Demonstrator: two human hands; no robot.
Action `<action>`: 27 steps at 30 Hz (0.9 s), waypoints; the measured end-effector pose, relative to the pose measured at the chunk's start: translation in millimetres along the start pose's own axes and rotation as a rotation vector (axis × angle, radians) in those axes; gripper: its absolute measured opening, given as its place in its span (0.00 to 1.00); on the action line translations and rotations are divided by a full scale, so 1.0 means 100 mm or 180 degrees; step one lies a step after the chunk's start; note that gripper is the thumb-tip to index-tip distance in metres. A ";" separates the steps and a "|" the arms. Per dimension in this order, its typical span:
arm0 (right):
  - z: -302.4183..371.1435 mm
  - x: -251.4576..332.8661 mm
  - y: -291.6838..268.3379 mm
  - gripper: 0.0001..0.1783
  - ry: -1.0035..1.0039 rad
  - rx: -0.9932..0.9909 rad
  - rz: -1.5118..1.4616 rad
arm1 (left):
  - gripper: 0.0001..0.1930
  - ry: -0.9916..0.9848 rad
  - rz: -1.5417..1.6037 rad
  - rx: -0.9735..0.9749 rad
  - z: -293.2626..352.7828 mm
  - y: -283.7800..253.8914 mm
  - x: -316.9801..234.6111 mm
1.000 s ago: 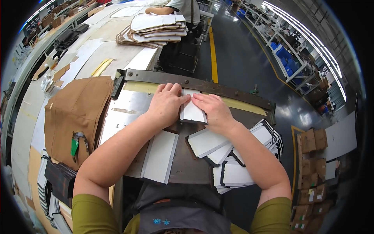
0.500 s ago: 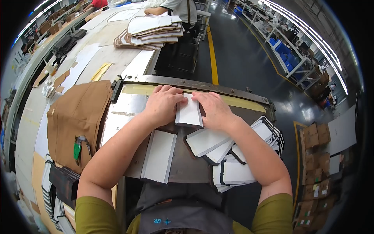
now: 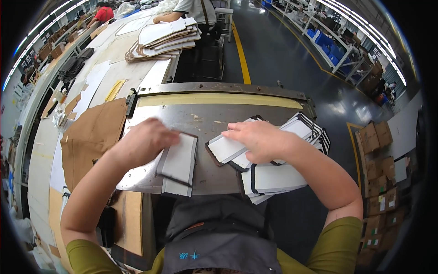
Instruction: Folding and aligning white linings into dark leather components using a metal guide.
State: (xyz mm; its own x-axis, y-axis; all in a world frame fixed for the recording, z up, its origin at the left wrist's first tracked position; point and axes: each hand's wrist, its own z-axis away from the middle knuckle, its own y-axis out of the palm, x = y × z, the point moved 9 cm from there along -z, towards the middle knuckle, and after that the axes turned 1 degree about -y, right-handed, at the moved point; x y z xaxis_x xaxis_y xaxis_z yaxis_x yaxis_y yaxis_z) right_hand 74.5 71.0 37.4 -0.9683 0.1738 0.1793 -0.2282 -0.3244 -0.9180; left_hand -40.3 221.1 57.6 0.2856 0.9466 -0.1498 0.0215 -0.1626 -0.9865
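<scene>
My left hand [image 3: 147, 139], blurred by motion, is at the upper left edge of a white panel [image 3: 180, 157] with grey side strips and dark edges. That panel overlaps another white panel [image 3: 177, 187] at the front of the metal plate [image 3: 207, 178]. Whether my left fingers grip the panel is unclear. My right hand [image 3: 262, 139] reaches over a fanned pile of similar panels [image 3: 278, 178] on the right. Its fingers stretch out over a slanted white panel [image 3: 226, 148], with the thumb apart from them; it holds nothing I can see.
A metal bar [image 3: 219, 88] and yellow strip [image 3: 223, 99] run along the plate's far edge. Brown sheets [image 3: 93, 141] lie at left on the long table. Farther off are a stack of white-faced pieces [image 3: 166, 39] and a person [image 3: 196, 11]. Cardboard boxes [image 3: 378, 137] stand at right.
My hands have moved apart from the plate's far edge. The panel between them now lies over the one at front left. My right hand has gone to the pile.
</scene>
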 end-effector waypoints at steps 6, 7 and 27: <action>-0.16 0.14 0.01 0.41 -0.0022 -0.0408 0.0343 | 0.24 -0.0094 0.0275 -0.0060 0.16 0.13 -0.32; -0.13 0.20 -0.05 0.33 -0.0354 -0.0903 0.0361 | 0.25 -0.0070 0.0275 -0.0216 0.11 0.18 -0.41; -0.12 -0.79 0.03 0.17 0.0488 -0.1677 -0.3708 | 0.12 0.0622 0.0548 -0.0492 -1.24 0.70 -0.97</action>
State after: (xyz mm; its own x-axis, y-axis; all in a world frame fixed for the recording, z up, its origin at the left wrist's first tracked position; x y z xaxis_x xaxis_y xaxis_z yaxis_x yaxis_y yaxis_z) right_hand 151.5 67.5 16.6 -0.1967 0.2209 0.9553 -0.8255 0.4883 -0.2829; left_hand 52.7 83.7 11.7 0.4763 0.8323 -0.2836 0.0980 -0.3707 -0.9236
